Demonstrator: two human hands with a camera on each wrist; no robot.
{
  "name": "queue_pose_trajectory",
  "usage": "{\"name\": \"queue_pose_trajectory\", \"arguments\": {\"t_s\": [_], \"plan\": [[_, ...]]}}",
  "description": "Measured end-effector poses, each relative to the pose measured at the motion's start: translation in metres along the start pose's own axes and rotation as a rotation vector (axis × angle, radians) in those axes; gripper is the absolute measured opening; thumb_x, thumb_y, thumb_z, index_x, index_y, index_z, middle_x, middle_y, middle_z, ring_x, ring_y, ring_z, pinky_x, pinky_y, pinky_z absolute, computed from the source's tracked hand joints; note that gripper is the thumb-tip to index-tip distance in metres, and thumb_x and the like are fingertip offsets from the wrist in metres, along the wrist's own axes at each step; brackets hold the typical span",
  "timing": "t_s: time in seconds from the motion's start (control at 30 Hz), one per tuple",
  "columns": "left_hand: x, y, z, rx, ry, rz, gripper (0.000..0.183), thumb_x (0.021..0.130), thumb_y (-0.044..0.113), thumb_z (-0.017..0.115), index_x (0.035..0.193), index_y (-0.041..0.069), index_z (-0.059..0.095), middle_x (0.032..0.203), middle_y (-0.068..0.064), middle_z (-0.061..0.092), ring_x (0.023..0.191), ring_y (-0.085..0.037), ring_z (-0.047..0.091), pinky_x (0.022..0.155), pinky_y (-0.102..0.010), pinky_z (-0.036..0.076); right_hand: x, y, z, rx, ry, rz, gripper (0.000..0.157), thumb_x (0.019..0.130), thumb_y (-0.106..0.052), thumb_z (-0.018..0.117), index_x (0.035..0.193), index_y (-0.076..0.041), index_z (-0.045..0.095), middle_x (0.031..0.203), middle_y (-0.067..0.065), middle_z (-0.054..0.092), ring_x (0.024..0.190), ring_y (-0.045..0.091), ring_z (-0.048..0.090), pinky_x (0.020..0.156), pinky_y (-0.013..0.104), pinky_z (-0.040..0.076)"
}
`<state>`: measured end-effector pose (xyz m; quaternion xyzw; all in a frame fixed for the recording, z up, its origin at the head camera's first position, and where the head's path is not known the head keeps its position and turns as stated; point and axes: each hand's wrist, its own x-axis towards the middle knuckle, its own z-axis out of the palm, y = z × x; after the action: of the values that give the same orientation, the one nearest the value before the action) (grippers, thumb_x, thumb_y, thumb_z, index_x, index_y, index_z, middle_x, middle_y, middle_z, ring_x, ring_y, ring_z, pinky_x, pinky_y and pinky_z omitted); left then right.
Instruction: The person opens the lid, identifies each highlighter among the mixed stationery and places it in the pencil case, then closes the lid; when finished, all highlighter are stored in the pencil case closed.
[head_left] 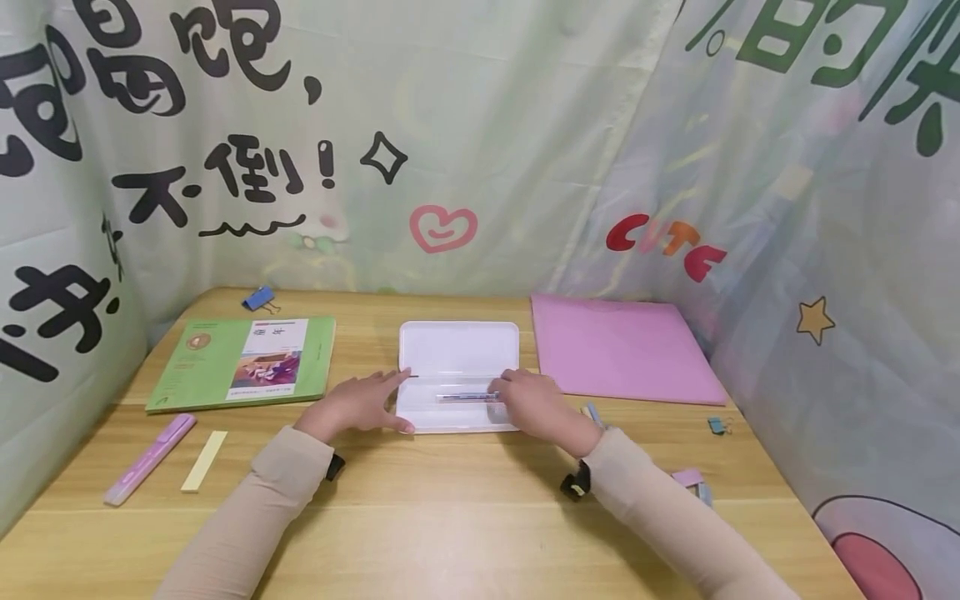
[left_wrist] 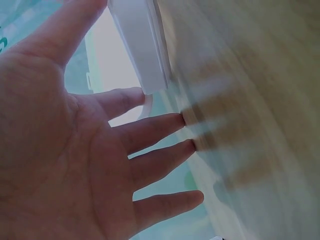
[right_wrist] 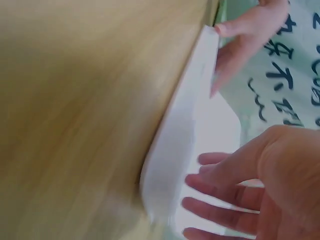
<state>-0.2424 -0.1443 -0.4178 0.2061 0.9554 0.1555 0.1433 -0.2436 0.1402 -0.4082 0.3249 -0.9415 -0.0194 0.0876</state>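
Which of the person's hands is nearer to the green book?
Left. The left hand is just right of the green book, at the left end of the white pencil case; the right hand is farther away, at its right end.

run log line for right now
white case: open, pen-like item inside | left hand: touching left end | right hand: at right end, grip unclear

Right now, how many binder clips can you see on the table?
2: a blue clip just beyond the green book, and a teal clip near the right edge of the table. Others may be hidden behind the right sleeve.
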Motion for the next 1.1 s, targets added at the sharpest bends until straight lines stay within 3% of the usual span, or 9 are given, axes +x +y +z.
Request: {"name": "queue_pose_trajectory", "arguments": {"t_s": [0.17, 0.33, 0.5, 0.63, 0.93, 1.1], "plan": [[0.001, -0.001, 0.000, 0.006, -0.004, -0.008, 0.099, 0.062, 0.068, 0.055, 0.140, 0.019, 0.018, 0.139, -0.012, 0.024, 0.125, -0.035, 0.021, 0.096, -0.057, 0.015, -0.033, 0.024, -0.008, -0.007, 0.012, 0.160, 0.014, 0.074, -0.010, 0.058, 0.086, -0.016, 0.062, 0.079, -0.004, 0.057, 0.073, 0.015, 0.054, 0.048, 0.030, 0.044], [0.001, -0.001, -0.001, 0.018, -0.010, -0.020, 0.099, 0.062, 0.068, 0.055, 0.140, 0.021, 0.017, 0.139, -0.012, 0.025, 0.124, -0.035, 0.022, 0.096, -0.057, 0.017, -0.059, 0.040, -0.014, -0.023, -0.089, 0.262, 0.005, 0.076, -0.017, 0.061, 0.079, -0.014, 0.058, 0.070, -0.004, 0.052, 0.064, 0.015, 0.050, 0.046, 0.028, 0.040], [0.003, 0.000, -0.001, 0.021, -0.011, -0.017, 0.098, 0.062, 0.067, 0.056, 0.140, 0.021, 0.018, 0.139, -0.012, 0.025, 0.124, -0.035, 0.022, 0.095, -0.057, 0.017, -0.078, 0.046, -0.018, -0.028, -0.138, 0.314, 0.015, 0.079, -0.019, 0.060, 0.068, -0.013, 0.051, 0.061, -0.003, 0.045, 0.054, 0.014, 0.043, 0.042, 0.027, 0.035], [0.002, 0.002, -0.001, 0.027, -0.013, -0.016, 0.098, 0.062, 0.067, 0.057, 0.140, 0.020, 0.019, 0.138, -0.012, 0.026, 0.124, -0.035, 0.023, 0.095, -0.057, 0.018, -0.086, 0.047, -0.017, -0.035, -0.144, 0.344, 0.022, 0.081, -0.022, 0.058, 0.064, -0.013, 0.047, 0.055, -0.003, 0.041, 0.050, 0.014, 0.040, 0.039, 0.028, 0.032], [0.000, 0.008, -0.004, 0.036, -0.014, -0.021, 0.097, 0.062, 0.065, 0.058, 0.139, 0.018, 0.021, 0.137, -0.014, 0.028, 0.122, -0.036, 0.026, 0.094, -0.056, 0.021, -0.092, 0.045, -0.017, -0.027, -0.193, 0.397, 0.026, 0.079, -0.033, 0.060, 0.065, -0.012, 0.053, 0.058, -0.002, 0.045, 0.053, 0.015, 0.043, 0.041, 0.031, 0.038], [0.000, 0.007, -0.003, 0.036, -0.016, -0.024, 0.097, 0.062, 0.066, 0.058, 0.139, 0.019, 0.021, 0.137, -0.013, 0.028, 0.122, -0.036, 0.027, 0.093, -0.056, 0.023, -0.092, 0.042, -0.014, -0.021, -0.192, 0.376, 0.027, 0.077, -0.036, 0.061, 0.066, -0.013, 0.052, 0.058, -0.003, 0.045, 0.053, 0.015, 0.044, 0.041, 0.030, 0.037]]}}
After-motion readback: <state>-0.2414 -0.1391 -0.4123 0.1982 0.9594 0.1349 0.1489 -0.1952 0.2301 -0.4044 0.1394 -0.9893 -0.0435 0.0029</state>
